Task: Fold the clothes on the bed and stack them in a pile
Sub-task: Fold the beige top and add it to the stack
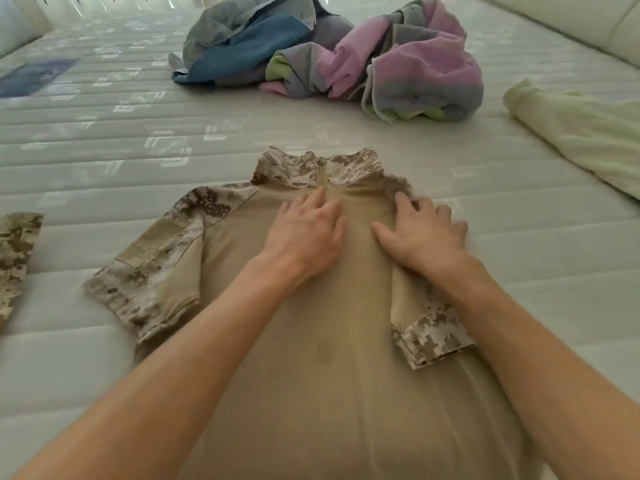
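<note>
A tan shirt point(322, 306) with camouflage sleeves and a zipped collar is lying front-up on the bed point(104, 174), collar pointing away from the person. Its lower hem is running off the bottom of the view, so how far it extends cannot be told. The left sleeve point(152, 261) is spreading flat outward, with bare mattress lying open around its edge. The right sleeve point(433, 330) is lying folded inward over the body of the shirt.

The left hand point(308, 233) is resting flat on the chest just below the zip, fingers straight and slightly spread, gripping nothing. The right hand point(424, 233) is pressing flat on the folded right shoulder, fingers apart and reaching over the shirt's edge.

Well beyond the collar, a crumpled blue and grey garment point(239, 39) and a bundled pink, grey and green garment point(412, 67) are lying touching one another, with a wide band of open mattress between them and the shirt. A pale yellow cloth point(585, 133) is lying at the right, cut off by the frame. A camouflage piece point(17, 258) is showing partly at the left edge; what it is cannot be made out.
</note>
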